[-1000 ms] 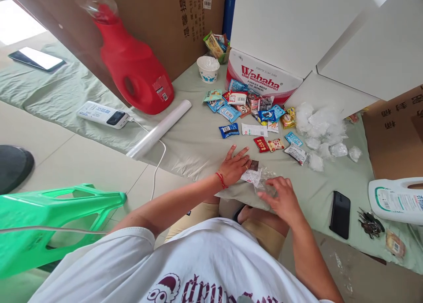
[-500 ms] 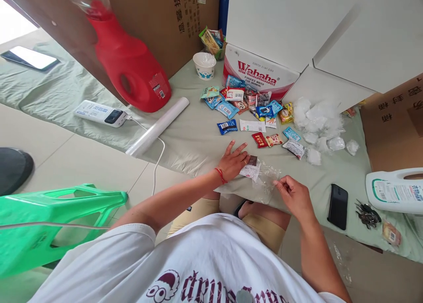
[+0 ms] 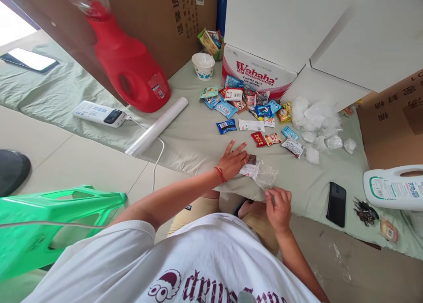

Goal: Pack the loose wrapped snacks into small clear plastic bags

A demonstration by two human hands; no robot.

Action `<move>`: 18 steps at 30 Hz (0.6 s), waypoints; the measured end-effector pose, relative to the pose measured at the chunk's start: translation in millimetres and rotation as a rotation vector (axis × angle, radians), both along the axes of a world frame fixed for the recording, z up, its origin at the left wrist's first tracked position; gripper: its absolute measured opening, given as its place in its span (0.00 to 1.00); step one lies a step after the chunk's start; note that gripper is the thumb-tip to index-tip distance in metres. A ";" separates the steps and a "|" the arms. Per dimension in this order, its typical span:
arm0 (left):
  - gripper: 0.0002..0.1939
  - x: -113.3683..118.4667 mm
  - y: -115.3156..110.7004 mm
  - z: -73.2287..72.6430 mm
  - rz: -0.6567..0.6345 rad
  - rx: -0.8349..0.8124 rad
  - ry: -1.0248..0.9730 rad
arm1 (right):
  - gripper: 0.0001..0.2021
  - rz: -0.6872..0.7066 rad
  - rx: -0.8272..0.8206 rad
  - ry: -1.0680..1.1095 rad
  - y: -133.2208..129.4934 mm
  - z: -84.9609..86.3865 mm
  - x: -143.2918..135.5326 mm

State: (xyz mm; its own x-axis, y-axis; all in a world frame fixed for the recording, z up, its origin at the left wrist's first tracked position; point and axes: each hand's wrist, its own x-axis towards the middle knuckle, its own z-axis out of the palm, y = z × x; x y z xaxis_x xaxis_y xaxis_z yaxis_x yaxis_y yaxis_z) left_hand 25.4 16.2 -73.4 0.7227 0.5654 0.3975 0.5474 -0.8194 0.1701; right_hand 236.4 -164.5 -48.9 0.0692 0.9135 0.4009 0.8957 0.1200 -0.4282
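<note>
My left hand (image 3: 233,162) lies with its fingers spread, the fingertips resting on a small brown-and-white snack packet (image 3: 250,170). To the right of that packet, a crinkled sheet of clear plastic film (image 3: 268,173) covers the cloth. At the film's near right edge, my right hand (image 3: 278,209) is closed, thumb against the fingers, with the film's edge in the pinch. A red snack packet (image 3: 258,139) and a cream-and-red one (image 3: 272,139) lie just beyond my left hand. Several plastic-wrapped bundles (image 3: 311,155) sit farther right.
A roll of plastic film (image 3: 158,125) and a red jug (image 3: 132,60) stand left. A pile of snack packets (image 3: 236,101) lies before a Wahaha carton (image 3: 257,69), near a paper cup (image 3: 203,66). A black phone (image 3: 336,204), keys (image 3: 366,211) and white bottle (image 3: 385,190) are right.
My right hand has moved left and nearer to my body, drawing the film's edge with it. The left hand stays on the packet.
</note>
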 end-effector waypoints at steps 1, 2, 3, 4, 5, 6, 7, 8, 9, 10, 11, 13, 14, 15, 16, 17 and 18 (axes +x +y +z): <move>0.21 0.1 0.2 0.0 -0.002 0.003 0.005 | 0.07 0.002 0.009 0.032 4.3 9.3 5.5; 0.21 0.2 0.5 -0.1 -0.003 0.008 0.012 | 0.07 -0.005 0.020 0.057 10.2 17.6 11.9; 0.21 0.3 0.8 -0.1 -0.004 0.014 0.022 | 0.08 -0.019 0.029 0.072 17.7 23.7 19.1; 0.21 0.5 0.9 0.1 -0.003 0.019 0.033 | 0.10 -0.039 0.032 0.076 26.9 27.0 26.8; 0.22 0.7 0.7 0.6 -0.003 0.022 0.044 | 0.12 -0.068 0.027 0.072 37.4 27.0 34.8; 0.22 1.0 0.3 1.4 -0.001 0.023 0.053 | 0.14 -0.102 0.010 0.060 48.7 23.8 42.5; 0.22 1.4 -0.3 2.4 0.001 0.021 0.059 | 0.15 -0.132 -0.028 0.043 60.0 17.9 49.4; 0.22 1.8 -1.1 3.7 0.003 0.019 0.061 | 0.17 -0.153 -0.084 0.023 70.7 9.9 55.0; 0.22 2.4 -1.7 5.2 0.006 0.014 0.060 | 0.18 -0.165 -0.145 0.000 80.1 0.9 59.0; 0.22 2.8 -2.1 6.6 0.007 0.006 0.056 | 0.18 -0.165 -0.201 -0.027 87.5 -8.3 61.5; 0.21 3.1 -2.0 8.0 0.006 -0.007 0.050 | 0.18 -0.158 -0.241 -0.055 92.8 -16.9 62.5; 0.21 2.3 0.7 10.1 0.007 -0.055 0.027 | 0.17 -0.152 -0.248 -0.093 97.1 -30.4 61.8; 0.22 0.9 3.3 10.7 0.015 -0.093 0.008 | 0.16 -0.166 -0.219 -0.093 96.9 -34.8 61.1; 0.23 -1.2 6.5 11.2 0.029 -0.138 -0.017 | 0.17 -0.184 -0.187 -0.078 95.8 -37.9 60.6; 0.26 -4.0 10.0 11.6 0.046 -0.187 -0.049 | 0.19 -0.208 -0.158 -0.049 94.4 -39.8 60.7; 0.28 -7.3 13.5 12.1 0.064 -0.232 -0.090 | 0.22 -0.236 -0.132 -0.008 93.2 -40.8 61.2; 0.30 -10.7 16.4 12.7 0.075 -0.269 -0.138 | 0.24 -0.257 -0.113 0.038 92.5 -41.1 62.2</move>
